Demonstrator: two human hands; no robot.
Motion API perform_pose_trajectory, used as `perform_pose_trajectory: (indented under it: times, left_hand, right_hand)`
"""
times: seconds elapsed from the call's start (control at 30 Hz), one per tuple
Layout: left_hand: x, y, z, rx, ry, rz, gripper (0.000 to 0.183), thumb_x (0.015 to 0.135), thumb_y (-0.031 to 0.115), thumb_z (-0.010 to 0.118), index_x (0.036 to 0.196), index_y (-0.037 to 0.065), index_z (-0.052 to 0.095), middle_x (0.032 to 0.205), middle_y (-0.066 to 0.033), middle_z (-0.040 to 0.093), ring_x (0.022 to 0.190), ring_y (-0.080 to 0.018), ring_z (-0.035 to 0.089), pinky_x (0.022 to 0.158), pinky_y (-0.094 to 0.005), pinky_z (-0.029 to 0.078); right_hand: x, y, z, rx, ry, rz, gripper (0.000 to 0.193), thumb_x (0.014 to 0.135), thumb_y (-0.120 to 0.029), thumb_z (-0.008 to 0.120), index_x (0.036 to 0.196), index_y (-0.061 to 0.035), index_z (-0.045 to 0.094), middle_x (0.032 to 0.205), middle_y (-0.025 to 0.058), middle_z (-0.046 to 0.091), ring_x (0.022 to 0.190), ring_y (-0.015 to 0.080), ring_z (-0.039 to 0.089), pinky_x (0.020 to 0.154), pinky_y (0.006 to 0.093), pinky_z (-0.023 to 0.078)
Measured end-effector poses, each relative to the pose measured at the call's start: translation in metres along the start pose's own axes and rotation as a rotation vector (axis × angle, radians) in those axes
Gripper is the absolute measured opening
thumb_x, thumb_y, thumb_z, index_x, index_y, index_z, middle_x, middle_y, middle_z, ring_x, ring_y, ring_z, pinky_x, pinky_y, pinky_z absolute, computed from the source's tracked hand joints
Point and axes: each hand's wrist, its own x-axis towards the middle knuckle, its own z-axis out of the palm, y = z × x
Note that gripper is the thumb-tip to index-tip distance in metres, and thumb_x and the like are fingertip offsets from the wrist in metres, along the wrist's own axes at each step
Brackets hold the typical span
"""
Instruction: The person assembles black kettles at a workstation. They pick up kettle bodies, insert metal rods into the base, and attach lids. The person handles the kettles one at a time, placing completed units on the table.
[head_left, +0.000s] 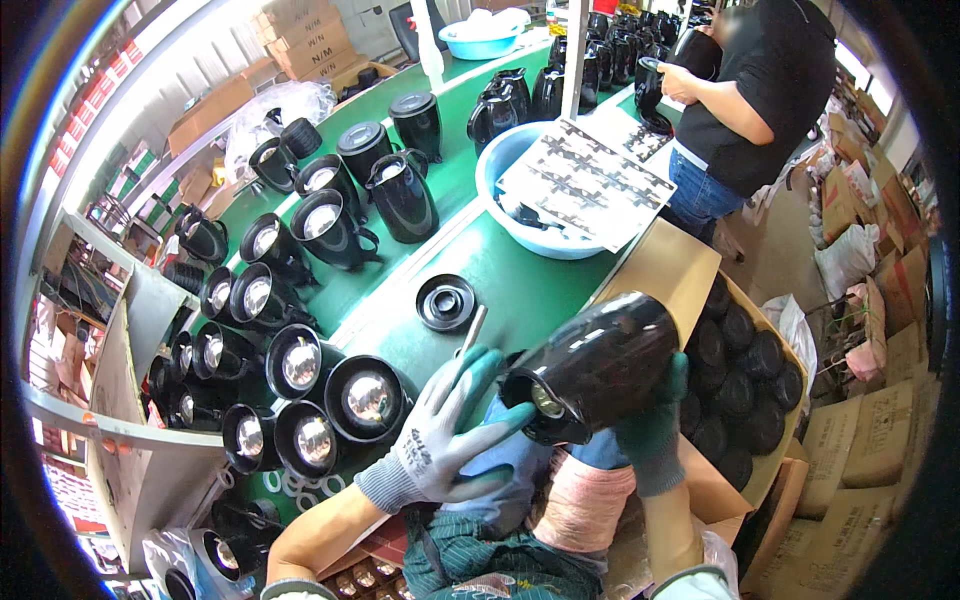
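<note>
My right hand, in a grey and green work glove, grips the side of a glossy black vacuum jug. The jug lies tilted over my lap, its open mouth turned left and down, with a shiny liner showing inside. My left hand, in a similar glove, is beside that mouth, a finger reaching to its rim. A short metal rod sticks up from its upper fingers; its lower end is hidden. On the green table just beyond lies a round black lid.
Many open black jugs with silvery liners stand or lie at left. A blue basin bears printed sheets. Black round lids fill a box at right. Another person handles a black jug at the far right.
</note>
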Motion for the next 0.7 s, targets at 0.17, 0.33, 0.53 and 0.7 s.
perform_pose_trajectory:
  times: [0.17, 0.33, 0.53, 0.7]
  left_hand:
    - [0.030, -0.063, -0.023, 0.123, 0.218, -0.059, 0.061, 0.062, 0.024, 0.094, 0.117, 0.015, 0.069, 0.151, -0.0345, 0.040, 0.131, -0.0523, 0.052, 0.107, -0.0576, 0.046]
    - [0.127, -0.173, -0.079, 0.502, 0.657, -0.091, 0.054, 0.062, 0.020, 0.093, 0.109, 0.008, 0.071, 0.132, -0.0269, 0.060, 0.123, -0.0460, 0.060, 0.101, -0.0518, 0.052]
    - [0.258, -0.348, -0.106, 0.647, 0.381, -0.396, 0.062, 0.071, 0.041, 0.089, 0.125, 0.015, 0.073, 0.128, -0.0204, 0.060, 0.116, -0.0373, 0.063, 0.102, -0.0434, 0.052]
    - [0.298, -0.386, -0.065, 0.633, 0.144, -0.758, 0.065, 0.078, 0.056, 0.081, 0.128, 0.016, 0.072, 0.127, -0.0212, 0.064, 0.118, -0.0342, 0.065, 0.101, -0.0427, 0.054]
  right_hand:
    - [0.083, 0.056, 0.034, 0.209, -0.058, 0.262, 0.073, 0.102, -0.065, 0.045, 0.158, -0.0178, 0.041, 0.159, 0.0154, 0.044, 0.140, 0.0336, 0.050, 0.119, 0.0553, 0.039]
    - [0.112, 0.062, 0.036, -0.097, -0.021, 0.398, 0.087, 0.099, -0.077, 0.034, 0.157, -0.0123, 0.040, 0.144, 0.0192, 0.057, 0.129, 0.0318, 0.056, 0.110, 0.0486, 0.044]
    - [0.111, 0.072, -0.012, -0.191, -0.031, 0.460, 0.093, 0.099, -0.075, 0.035, 0.158, -0.0038, 0.035, 0.147, 0.0206, 0.054, 0.133, 0.0345, 0.056, 0.114, 0.0493, 0.042]
    - [0.119, 0.081, -0.035, -0.110, -0.042, 0.478, 0.088, 0.102, -0.069, 0.038, 0.158, -0.0012, 0.033, 0.152, 0.0253, 0.048, 0.138, 0.0402, 0.050, 0.120, 0.0547, 0.034]
